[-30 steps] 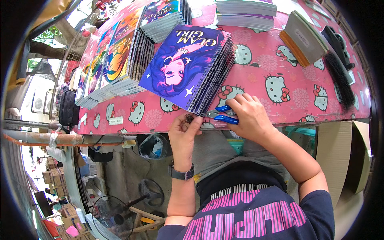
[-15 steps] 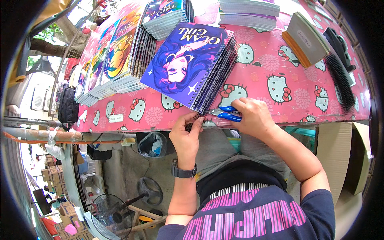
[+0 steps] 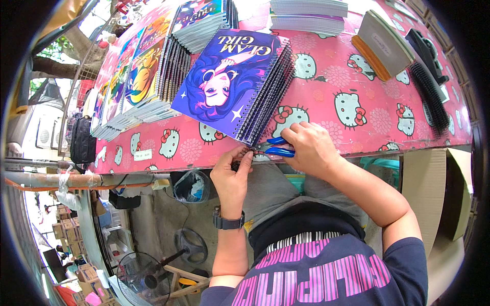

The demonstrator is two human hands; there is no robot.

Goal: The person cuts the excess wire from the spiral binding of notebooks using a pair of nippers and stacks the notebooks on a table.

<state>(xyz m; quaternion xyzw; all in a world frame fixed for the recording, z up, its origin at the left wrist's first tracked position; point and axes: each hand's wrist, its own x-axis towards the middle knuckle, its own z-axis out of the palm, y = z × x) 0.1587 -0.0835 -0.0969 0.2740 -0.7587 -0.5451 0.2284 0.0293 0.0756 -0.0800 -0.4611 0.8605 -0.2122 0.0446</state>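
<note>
A stack of spiral-bound notebooks (image 3: 217, 89) with a purple illustrated cover lies at the table's near edge, black coils facing right. At its near corner, my left hand (image 3: 229, 176) pinches by the coil ends with thumb and fingers. A small dark bundle, perhaps coil scraps, shows in that palm (image 3: 235, 166). My right hand (image 3: 312, 150) is wrapped round blue-handled cutting pliers (image 3: 279, 151). Their jaws reach the coil corner beside my left fingertips; the exact bite is too small to make out.
More notebook stacks (image 3: 145, 81) stand to the left and at the back (image 3: 309, 18). On the right of the pink patterned table (image 3: 326, 135) are an orange-and-grey block (image 3: 383, 46) and a black brush (image 3: 429, 97). A cardboard box (image 3: 426, 194) stands below right, a fan (image 3: 144, 280) below left.
The pliers in my right hand have moved slightly left, closer to the coil corner and my left fingertips. The whole view has shifted a little; the notebooks look unmoved on the table.
</note>
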